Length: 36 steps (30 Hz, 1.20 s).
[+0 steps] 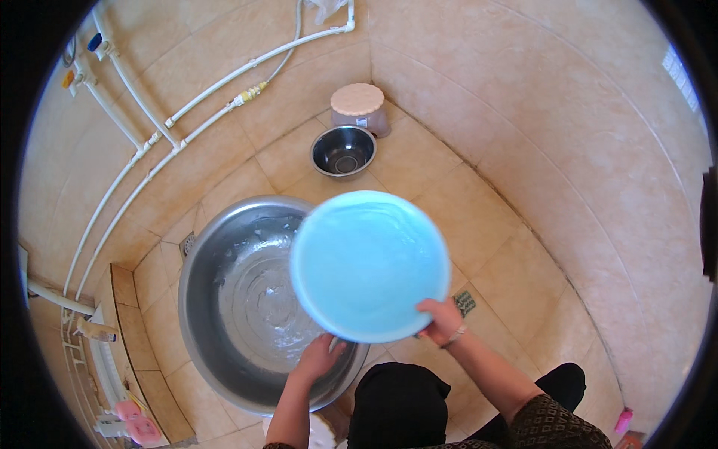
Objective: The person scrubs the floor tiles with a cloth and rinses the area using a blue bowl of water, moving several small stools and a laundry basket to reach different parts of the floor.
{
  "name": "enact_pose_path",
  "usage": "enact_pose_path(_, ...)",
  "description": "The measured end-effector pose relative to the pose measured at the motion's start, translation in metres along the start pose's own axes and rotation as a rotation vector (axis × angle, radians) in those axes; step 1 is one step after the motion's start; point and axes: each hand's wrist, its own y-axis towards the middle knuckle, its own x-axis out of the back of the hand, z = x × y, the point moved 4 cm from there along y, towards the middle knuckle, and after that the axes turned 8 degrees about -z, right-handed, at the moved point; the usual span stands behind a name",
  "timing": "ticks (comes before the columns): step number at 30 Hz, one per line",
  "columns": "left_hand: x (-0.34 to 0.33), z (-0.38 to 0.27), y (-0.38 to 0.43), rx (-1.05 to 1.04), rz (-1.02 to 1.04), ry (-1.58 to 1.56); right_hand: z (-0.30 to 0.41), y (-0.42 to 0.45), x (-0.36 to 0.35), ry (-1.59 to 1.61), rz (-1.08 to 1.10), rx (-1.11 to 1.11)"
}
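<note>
A light blue plastic basin is held up before me, partly over a large grey metal tub. It has water-like ripples inside. My right hand grips its lower right rim, thumb on top and fingers beneath. My left hand is at its lower left edge, above the tub; its fingers are partly hidden, and the blurred contact looks like a hold on the rim. Shallow water shines in the tub. Farther off, a small dark metal bowl stands on the tiled floor.
A stool with a pink scalloped top stands in the corner behind the bowl. White pipes run along the left wall. A tiled ledge lies left of the tub, near a floor drain. A green patterned pad lies beyond my right hand.
</note>
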Motion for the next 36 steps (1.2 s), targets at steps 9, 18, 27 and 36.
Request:
enact_pose_path(9,-0.046,0.03,0.07,0.028,0.108,0.533,0.03,-0.049,0.251,0.098,-0.647,0.096)
enact_pose_path(18,-0.06,0.087,0.104,0.136,0.207,0.49,0.11,-0.041,0.38,-0.109,-1.052,-0.232)
enact_pose_path(27,-0.031,0.051,0.106,0.174,0.189,0.493,0.217,0.076,0.316,-0.78,-1.082,-0.419)
enact_pose_path(36,-0.027,0.043,0.093,0.066,-0.018,0.274,0.245,0.027,0.174,-1.359,-1.169,0.151)
